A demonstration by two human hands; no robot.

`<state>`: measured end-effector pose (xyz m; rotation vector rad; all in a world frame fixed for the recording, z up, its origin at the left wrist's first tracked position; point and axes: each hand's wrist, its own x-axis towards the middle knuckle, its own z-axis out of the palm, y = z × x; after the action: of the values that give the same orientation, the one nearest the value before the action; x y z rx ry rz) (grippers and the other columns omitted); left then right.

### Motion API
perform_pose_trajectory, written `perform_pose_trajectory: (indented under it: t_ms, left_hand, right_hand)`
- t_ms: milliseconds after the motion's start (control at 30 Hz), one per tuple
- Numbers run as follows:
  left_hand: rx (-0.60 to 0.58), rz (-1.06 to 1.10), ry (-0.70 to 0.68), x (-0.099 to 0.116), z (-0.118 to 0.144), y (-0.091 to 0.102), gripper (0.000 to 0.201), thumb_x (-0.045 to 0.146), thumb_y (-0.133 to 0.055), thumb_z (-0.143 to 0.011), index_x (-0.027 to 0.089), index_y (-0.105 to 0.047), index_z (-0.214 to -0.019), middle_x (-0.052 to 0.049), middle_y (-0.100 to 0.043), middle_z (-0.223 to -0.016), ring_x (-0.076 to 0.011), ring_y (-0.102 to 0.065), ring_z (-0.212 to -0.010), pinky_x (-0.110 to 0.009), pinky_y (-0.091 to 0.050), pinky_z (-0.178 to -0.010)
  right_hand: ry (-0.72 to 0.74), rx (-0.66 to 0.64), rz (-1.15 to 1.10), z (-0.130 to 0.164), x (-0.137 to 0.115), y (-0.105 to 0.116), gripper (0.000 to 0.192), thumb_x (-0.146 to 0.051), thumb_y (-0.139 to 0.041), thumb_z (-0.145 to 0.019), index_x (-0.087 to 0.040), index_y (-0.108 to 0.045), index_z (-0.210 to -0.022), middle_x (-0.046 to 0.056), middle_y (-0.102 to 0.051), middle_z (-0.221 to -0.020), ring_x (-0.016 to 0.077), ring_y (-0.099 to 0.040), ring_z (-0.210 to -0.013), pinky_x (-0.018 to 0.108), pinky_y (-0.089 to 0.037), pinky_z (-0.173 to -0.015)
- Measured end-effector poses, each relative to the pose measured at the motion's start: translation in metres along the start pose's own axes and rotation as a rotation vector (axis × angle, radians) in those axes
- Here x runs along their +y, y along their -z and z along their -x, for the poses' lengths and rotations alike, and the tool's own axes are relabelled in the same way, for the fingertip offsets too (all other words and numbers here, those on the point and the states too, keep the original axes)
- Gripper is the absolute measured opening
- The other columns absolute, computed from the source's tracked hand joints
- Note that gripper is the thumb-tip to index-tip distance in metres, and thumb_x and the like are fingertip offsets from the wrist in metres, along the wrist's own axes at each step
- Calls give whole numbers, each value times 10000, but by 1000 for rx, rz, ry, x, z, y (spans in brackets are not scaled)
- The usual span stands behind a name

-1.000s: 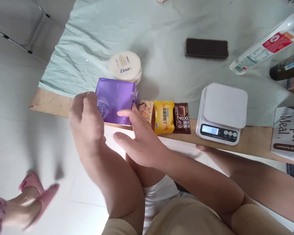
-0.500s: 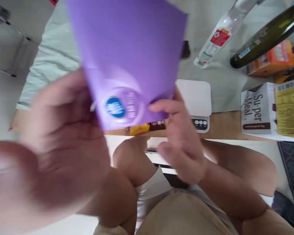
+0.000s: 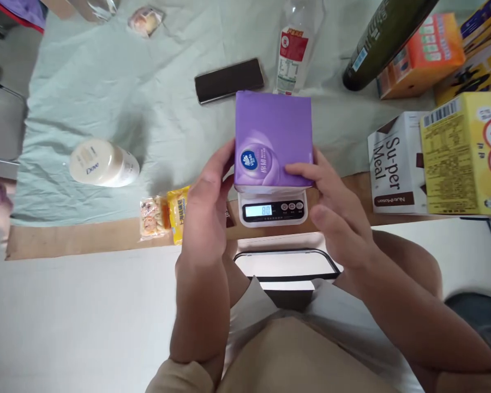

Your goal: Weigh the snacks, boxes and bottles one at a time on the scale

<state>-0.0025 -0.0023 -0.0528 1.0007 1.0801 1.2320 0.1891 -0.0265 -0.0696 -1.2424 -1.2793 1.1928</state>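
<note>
Purple tissue pack (image 3: 273, 139) sits directly over the scale (image 3: 272, 210), seemingly resting on its platform, broad face towards me. My left hand (image 3: 207, 210) grips its left edge, my right hand (image 3: 335, 210) its right; both equally near. Display reads lit.

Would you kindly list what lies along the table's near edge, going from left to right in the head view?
Biscuit packet → yellow snack packet → left hand → kitchen scale under the purple tissue pack → right hand → Su-per Meal box → yellow carton.
</note>
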Motion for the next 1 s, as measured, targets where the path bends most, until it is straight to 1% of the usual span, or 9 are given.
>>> perform_pose_trajectory:
  t_ms: [100,167,267,333,467,567,667,833,1000]
  left_hand:
    - [7,-22,52,-7,-2,7,605,772,-700,-826,301,-790,-1194,-22,-749,-1402,-327,-602,-1483,-529,-517,-1282]
    - [22,-29,90,-16,-2,15,654,796,-707,-793,290,-780,-1200,-52,-740,-1423,-333,-624,-1454,-520,-545,-1233]
    - [164,-87,29,-28,-4,33,665,812,-697,-772,278,-760,-1163,-76,-739,-1421,-327,-639,-1426,-485,-548,-1183]
    - [312,-150,-60,-32,-7,45,547,738,-680,-825,284,-734,-1126,-65,-766,-1342,-294,-678,-1351,-452,-551,-1130]
    - [453,-93,-108,-31,-11,57,301,581,-658,-904,285,-663,-954,-34,-768,-924,-215,-722,-877,-387,-552,-809]
    - [453,-13,-131,-25,-13,55,515,764,-506,-947,260,-592,-892,-12,-652,-694,-175,-575,-621,-351,-459,-640]
    - [453,31,-129,-17,-13,50,699,915,-319,-915,257,-547,-845,-5,-538,-598,-161,-502,-561,-332,-401,-579]
    - [386,60,-129,-7,-11,41,546,759,-391,-949,259,-546,-796,-22,-512,-616,-183,-559,-614,-352,-405,-606]
    - [318,-19,-153,-7,-12,34,575,776,-367,-932,244,-504,-762,-13,-454,-609,-162,-552,-593,-345,-448,-602]
  right_hand:
    - [38,-80,45,4,6,3,463,-623,-614,-940,-361,-741,-1301,-21,-506,-1678,238,-346,-1674,494,-260,-1418]
    - [42,-42,83,6,12,4,490,-617,-603,-942,-367,-706,-1351,-26,-481,-1694,242,-358,-1663,505,-278,-1400]
    - [50,130,104,3,20,7,558,-635,-605,-890,-391,-638,-1391,-33,-539,-1616,243,-447,-1576,491,-332,-1339]
    - [60,271,85,-5,25,11,543,-601,-586,-860,-361,-609,-1346,6,-590,-1512,222,-559,-1417,437,-415,-1225]
    - [76,507,4,-26,31,19,421,-502,-550,-780,-263,-545,-1127,59,-617,-1220,164,-635,-1070,329,-464,-897]
    - [61,614,-72,-33,37,20,434,-521,-563,-680,-247,-502,-1012,31,-564,-1026,135,-588,-887,286,-408,-754]
    - [23,595,-92,-30,41,19,433,-503,-559,-667,-240,-497,-1006,30,-560,-1006,130,-586,-864,283,-405,-741]
    - [-15,534,-96,-19,42,17,380,-448,-577,-694,-235,-508,-1000,33,-566,-1006,138,-594,-897,302,-432,-777]
    - [14,492,-84,-16,49,21,382,-453,-600,-722,-229,-518,-1020,39,-568,-1012,137,-596,-897,300,-442,-781]
